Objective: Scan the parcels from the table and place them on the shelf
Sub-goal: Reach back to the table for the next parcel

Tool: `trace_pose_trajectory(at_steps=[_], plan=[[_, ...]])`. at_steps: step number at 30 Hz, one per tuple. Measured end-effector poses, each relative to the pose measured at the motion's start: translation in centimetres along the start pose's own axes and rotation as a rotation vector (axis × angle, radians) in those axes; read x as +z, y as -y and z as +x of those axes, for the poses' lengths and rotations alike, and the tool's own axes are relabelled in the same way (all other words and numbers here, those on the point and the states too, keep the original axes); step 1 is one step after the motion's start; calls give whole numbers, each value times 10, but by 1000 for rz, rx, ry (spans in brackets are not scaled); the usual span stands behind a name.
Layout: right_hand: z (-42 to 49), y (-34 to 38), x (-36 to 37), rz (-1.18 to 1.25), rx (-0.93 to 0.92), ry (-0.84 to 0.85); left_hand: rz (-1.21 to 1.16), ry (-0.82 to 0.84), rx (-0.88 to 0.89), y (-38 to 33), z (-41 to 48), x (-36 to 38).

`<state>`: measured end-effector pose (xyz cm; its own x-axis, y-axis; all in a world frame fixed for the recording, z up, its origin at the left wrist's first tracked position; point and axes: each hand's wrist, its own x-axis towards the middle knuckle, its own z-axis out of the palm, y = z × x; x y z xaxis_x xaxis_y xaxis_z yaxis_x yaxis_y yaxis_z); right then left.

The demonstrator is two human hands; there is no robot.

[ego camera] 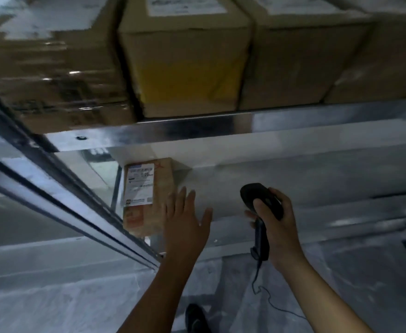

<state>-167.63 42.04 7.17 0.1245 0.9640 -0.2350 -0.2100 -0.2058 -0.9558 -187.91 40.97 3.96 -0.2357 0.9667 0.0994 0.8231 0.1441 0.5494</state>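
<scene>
While the left hand (185,219) is held out flat, its fingers (181,195) are straight and spread apart, thumb splayed to the right, holding nothing. Just beyond and to the left of those fingertips lies the parcel (146,195) — a small brown cardboard box set on the lower shelf (293,179), close against the slanting metal post (65,188) on its far side from the hand. A white label (139,186) covers the upper left of the parcel's face, with an orange patch below it. The fingertips overlap the parcel's right edge in the view; whether they touch it cannot be told through the blur. To the right of the open hand, apart from it, the right hand (276,217) grips a black scanner (260,203) — fingers curled round the handle, thumb pressed on the back of its head, which points up toward the shelf. A thin cable (269,301) hangs from the handle's base and trails down past the wrist. Above both hands, over the shiny front edge of the upper shelf (197,126), stands a row of large brown boxes (185,56), pushed side by side, the middle one bearing a yellow patch. Below the arms, a dark shoe (196,318) shows on the pale floor (77,296)
</scene>
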Motion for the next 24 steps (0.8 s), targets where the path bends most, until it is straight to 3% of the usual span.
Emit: trace_pose_trajectory(at_steps=[11,18,24], plan=[[-80,54,-250,207,-258,-599,-69,306,481,-242,-94,101],[-153,66,-412,235,-350,-789,-100,422,716,-400,-189,181],[-200,83,-507,363,-383,-919,-146,511,826,-489,-260,227]])
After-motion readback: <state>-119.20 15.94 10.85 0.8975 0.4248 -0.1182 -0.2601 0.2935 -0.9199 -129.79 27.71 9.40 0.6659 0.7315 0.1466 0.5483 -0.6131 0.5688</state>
